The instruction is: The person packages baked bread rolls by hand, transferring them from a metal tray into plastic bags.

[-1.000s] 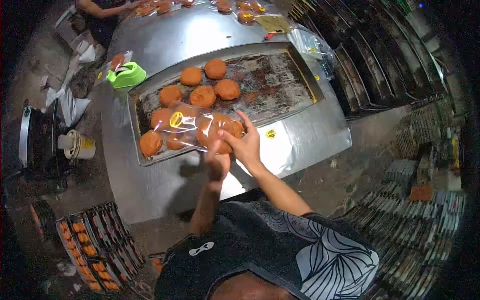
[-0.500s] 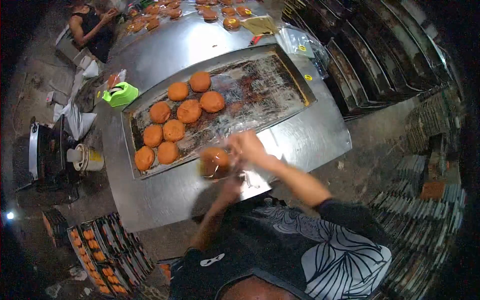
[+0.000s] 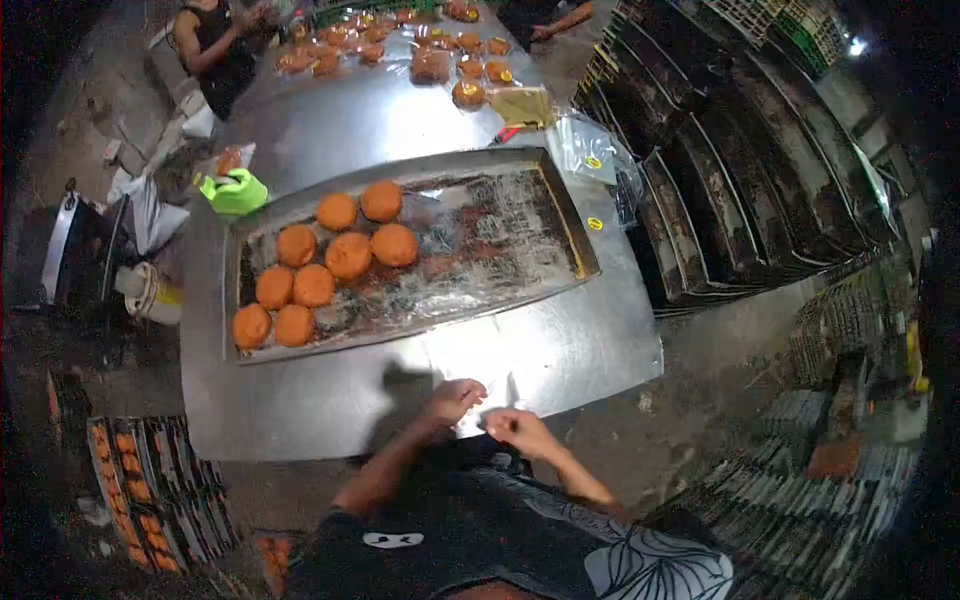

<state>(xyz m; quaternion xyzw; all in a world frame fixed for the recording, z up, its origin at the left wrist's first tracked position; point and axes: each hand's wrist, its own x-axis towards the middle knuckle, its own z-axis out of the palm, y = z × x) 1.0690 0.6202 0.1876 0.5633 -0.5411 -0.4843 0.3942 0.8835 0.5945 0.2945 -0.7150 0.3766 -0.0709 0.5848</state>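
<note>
My left hand (image 3: 458,400) is over the near edge of the metal table (image 3: 290,410), its fingers curled toward the right. Close beside it, my right hand (image 3: 520,432) is closed with the fingertips drawn together. A faint, shiny, clear streak shows between the hands, but I cannot tell what they hold. Just beyond them lies a dark, worn baking tray (image 3: 480,290). Several round brown buns (image 3: 348,256) are grouped on its left half, and clear plastic film (image 3: 440,235) lies on the bare metal to their right.
Bagged buns (image 3: 468,95) cover the table's far end, where other people (image 3: 215,45) are. A lime-green container (image 3: 235,192) stands at the tray's left corner. Clear bags (image 3: 585,150) lie at the right. Stacked trays (image 3: 730,200) rise beyond the table's right side; a bun rack (image 3: 130,480) stands lower left.
The bagged bun at my hands has left them and no longer shows there. Both hands have drawn back toward my body and close together. The view has tilted up, showing more of the far end.
</note>
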